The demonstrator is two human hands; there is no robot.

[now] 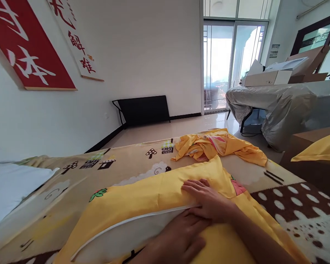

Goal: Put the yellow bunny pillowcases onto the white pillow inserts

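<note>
Hands [198, 216] on yellow pillowcase [143, 200]

Left hand [178, 234], right hand [209, 200]: bare, no gloves, rings or watch. Forearms bare, no sleeves in view.

White walls [143, 55], glass doors [231, 62], tiled floor [181, 128]

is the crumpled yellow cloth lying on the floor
No, the crumpled yellow cloth lies on the patterned bed cover, beyond the right hand.
</note>
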